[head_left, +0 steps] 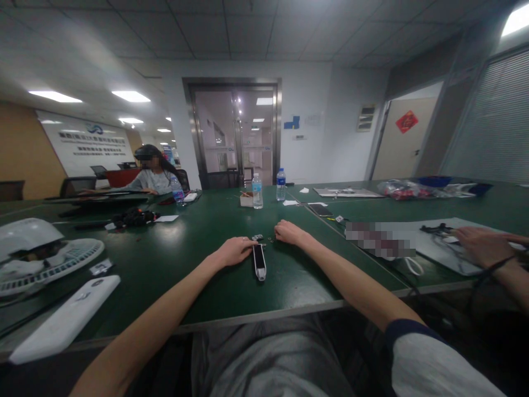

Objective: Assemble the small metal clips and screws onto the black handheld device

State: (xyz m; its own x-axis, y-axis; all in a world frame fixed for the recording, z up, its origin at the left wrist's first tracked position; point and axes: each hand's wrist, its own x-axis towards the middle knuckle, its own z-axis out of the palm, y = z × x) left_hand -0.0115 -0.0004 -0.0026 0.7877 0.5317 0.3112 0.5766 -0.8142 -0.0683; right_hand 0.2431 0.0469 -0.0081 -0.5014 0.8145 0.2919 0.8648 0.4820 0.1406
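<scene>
A narrow black and white device (259,263) lies on the green table (225,295), between the two hands and a little nearer to the front edge. The left hand (236,251) has its fingertips at the far end of this device; whether its grip is closed there, I cannot tell. The right hand (289,232) rests with bent fingers near some tiny parts (271,240); its grip also I cannot judge.

An office, by the look of it: panel lights (131,96) set in a tiled ceiling (248,36), a large lettered wall sign (88,142) and dark chairs (76,185) at far left, metal-framed glass doors (217,135) at the far side, slatted blinds (491,116) at right, and a long green worktop (215,298).
</scene>
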